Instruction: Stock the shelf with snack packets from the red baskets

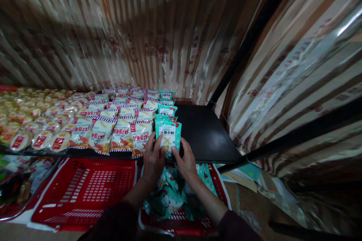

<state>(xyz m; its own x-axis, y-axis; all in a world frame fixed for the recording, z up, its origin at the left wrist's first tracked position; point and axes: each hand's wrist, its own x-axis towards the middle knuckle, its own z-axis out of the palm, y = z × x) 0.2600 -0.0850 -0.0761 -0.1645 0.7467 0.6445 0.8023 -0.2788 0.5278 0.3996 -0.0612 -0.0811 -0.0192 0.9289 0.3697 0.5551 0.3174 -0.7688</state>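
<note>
Both hands are at the front of a teal snack packet [169, 135] at the shelf's front edge. My left hand [154, 158] grips its left side, and my right hand [185, 158] holds its lower right side. Behind it, more teal packets [167, 110] run back in a row along the black shelf [206, 131]. White and orange snack bags [121, 133] with striped edges stand in rows just left of the teal ones. Below my hands, a red basket [181, 229] holds several loose teal packets [169, 196].
Round wrapped snacks [42, 139] cover the shelf's left part. A red basket [102, 180] sits below, beside another with mixed packages [31, 177] at far left. Black metal posts [243, 60] rise at the right, before striped sheeting [158, 26].
</note>
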